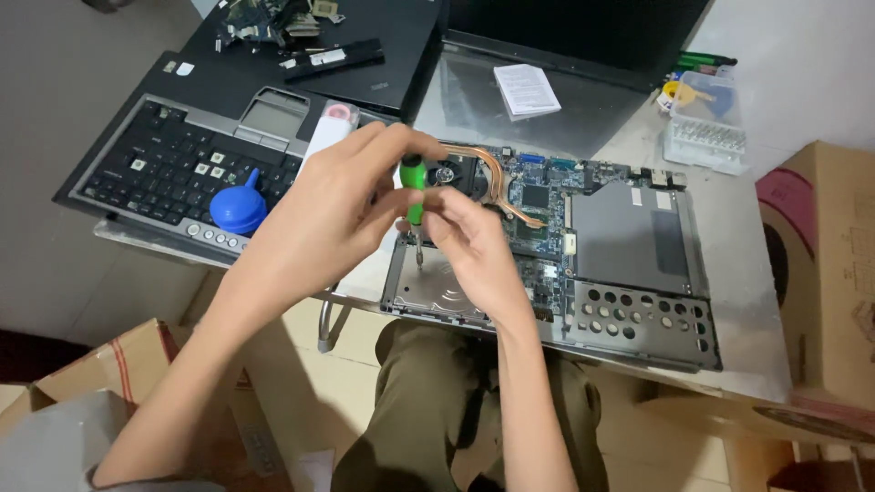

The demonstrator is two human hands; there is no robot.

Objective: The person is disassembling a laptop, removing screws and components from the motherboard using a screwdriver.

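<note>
An opened laptop base (638, 310) lies on the table, its green circuit board (538, 205), copper heat pipe (488, 173) and hard drive (437, 287) exposed. A green-handled screwdriver (413, 178) stands upright with its tip on the hard drive's corner. My left hand (328, 219) grips the top of the handle. My right hand (474, 251) pinches the lower handle and shaft, and rests over the drive.
A removed black keyboard (155, 169) with a blue rubber air blower (239, 208) on it lies at the left. A second black laptop (547, 55) with a folded paper sits behind. A clear bit case (704, 137) is at the right, with cardboard boxes (820, 264) around.
</note>
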